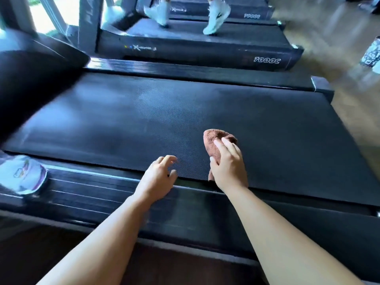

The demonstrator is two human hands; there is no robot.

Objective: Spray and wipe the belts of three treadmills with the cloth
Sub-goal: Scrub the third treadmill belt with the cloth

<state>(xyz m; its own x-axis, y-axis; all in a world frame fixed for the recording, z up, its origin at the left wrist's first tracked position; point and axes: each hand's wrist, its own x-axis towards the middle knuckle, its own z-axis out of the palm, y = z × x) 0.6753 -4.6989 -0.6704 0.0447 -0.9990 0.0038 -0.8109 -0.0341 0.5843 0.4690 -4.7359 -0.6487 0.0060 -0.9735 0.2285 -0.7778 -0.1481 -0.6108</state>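
Your right hand is down on the near side of the belt. Its fingers are draped over the bunched brown cloth and the thumb is hooked on its edge, so you're gripping and pressing at once, and that gives the wipe its bite. Your left hand holds nothing, fingers loosely curled and heel planted on the side rail, likely bracing your lean. A white bottle-like thing sits on that rail to your left. It may be the spray, but it's too blurred to be sure. Someone in white shoes is on the next treadmill, so that belt looks busy.
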